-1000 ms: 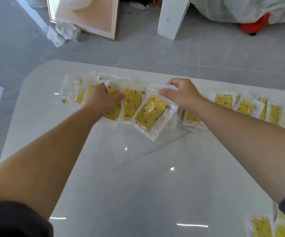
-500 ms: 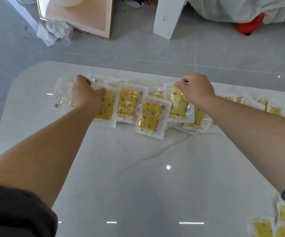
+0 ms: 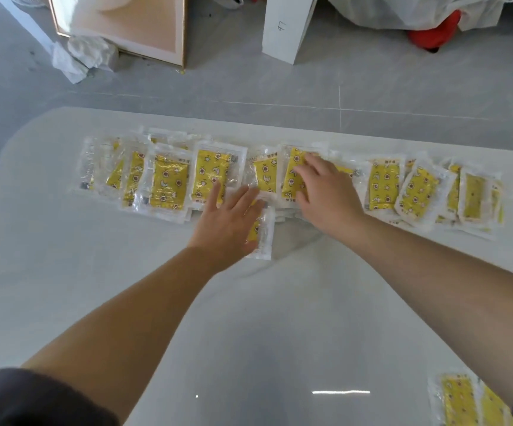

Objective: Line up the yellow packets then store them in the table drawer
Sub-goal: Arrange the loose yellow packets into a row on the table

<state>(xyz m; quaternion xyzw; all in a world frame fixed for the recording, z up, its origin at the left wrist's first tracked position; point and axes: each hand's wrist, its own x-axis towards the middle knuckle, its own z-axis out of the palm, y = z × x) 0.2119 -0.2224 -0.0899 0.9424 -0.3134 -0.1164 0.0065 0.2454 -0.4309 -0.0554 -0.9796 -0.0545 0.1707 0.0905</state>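
Several yellow packets in clear wrappers [image 3: 169,182] lie overlapping in a row along the far side of the white table [image 3: 249,318]. My left hand [image 3: 229,219] lies flat with straight fingers on one packet [image 3: 261,233] that sticks out nearer to me than the row. My right hand [image 3: 326,192] rests with spread fingers on a packet [image 3: 292,176] in the middle of the row. More packets [image 3: 418,189] continue the row to the right. No drawer is in view.
A few more yellow packets [image 3: 464,401] lie at the table's near right corner. Beyond the table's far edge is grey floor with a framed board [image 3: 144,29], crumpled plastic [image 3: 86,56], a white box [image 3: 289,26] and a red object [image 3: 433,32].
My left hand has moved right from the left packets onto the packet that sticks out. My right hand has opened and lies flat on the row. The camera has shifted.
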